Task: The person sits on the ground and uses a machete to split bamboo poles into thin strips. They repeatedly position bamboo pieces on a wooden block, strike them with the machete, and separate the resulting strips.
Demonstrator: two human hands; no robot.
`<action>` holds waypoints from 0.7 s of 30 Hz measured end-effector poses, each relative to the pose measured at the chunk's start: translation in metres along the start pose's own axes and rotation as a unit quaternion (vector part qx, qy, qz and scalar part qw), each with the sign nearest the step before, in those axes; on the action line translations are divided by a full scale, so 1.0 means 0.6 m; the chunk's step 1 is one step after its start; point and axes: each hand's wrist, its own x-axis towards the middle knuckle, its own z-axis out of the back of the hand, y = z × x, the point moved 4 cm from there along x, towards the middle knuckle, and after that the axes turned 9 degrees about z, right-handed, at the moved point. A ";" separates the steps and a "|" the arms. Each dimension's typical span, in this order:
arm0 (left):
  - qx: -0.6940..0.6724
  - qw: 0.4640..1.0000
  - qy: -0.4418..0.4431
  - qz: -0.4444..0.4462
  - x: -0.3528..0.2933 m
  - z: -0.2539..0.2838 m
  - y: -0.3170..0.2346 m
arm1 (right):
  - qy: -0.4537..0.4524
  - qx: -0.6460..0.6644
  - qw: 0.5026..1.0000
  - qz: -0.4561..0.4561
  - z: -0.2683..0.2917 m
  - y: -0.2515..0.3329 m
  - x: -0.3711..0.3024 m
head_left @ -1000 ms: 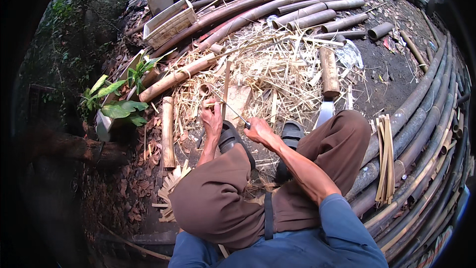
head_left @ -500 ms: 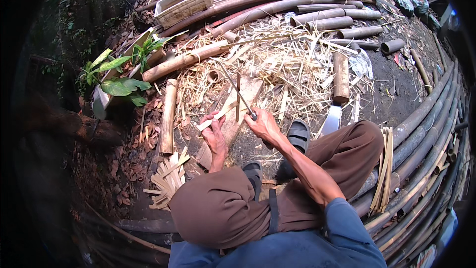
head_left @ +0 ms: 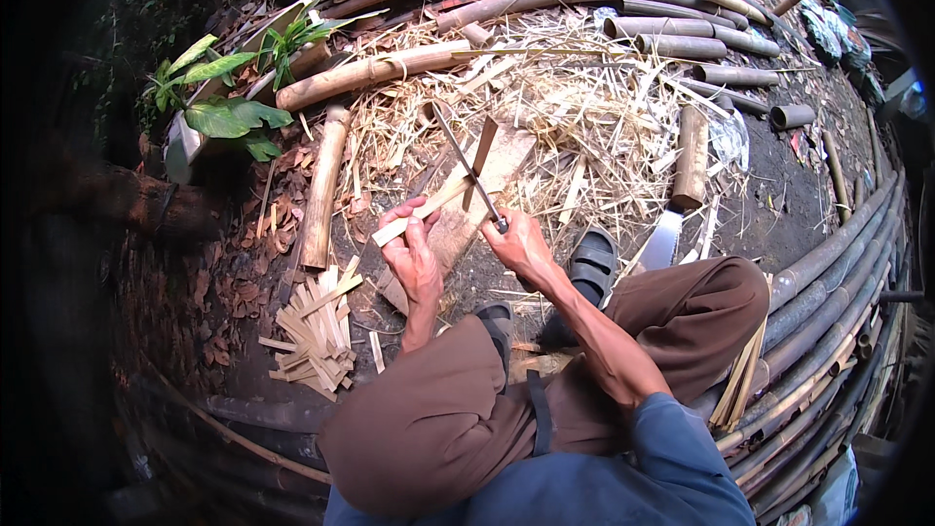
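Two grips matter: our left hand [head_left: 415,261] pinches the pale strip [head_left: 444,198] over the plank [head_left: 450,242], our right hand [head_left: 522,249] wraps the handle [head_left: 502,225] of the knife [head_left: 471,174], and we'd best keep the blade [head_left: 454,141] shallow, well clear of those pinching fingers [head_left: 422,236].

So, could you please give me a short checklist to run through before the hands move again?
1. Pale strip gripped in the left hand: ok.
2. Knife held by its dark handle in the right hand: ok.
3. Left hand apart from the knife's blade: ok, it grips the strip nearer the body than where the blade crosses.
4. Knife edge sharp: cannot tell, too small to judge.
5. Broad metal blade safely out of the way: probably not ok, it lies uncovered near the right sandal.
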 end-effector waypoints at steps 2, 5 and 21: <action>0.055 0.998 0.001 0.000 -0.007 -0.006 -0.033 | 0.002 -0.005 1.000 0.017 0.008 0.016 -0.002; 0.074 0.994 -0.020 0.075 -0.026 0.038 0.041 | 0.002 -0.002 1.000 -0.019 -0.025 -0.063 0.026; 0.240 0.922 0.028 0.302 -0.113 0.191 0.082 | 0.048 -0.029 0.997 0.044 -0.051 0.000 0.061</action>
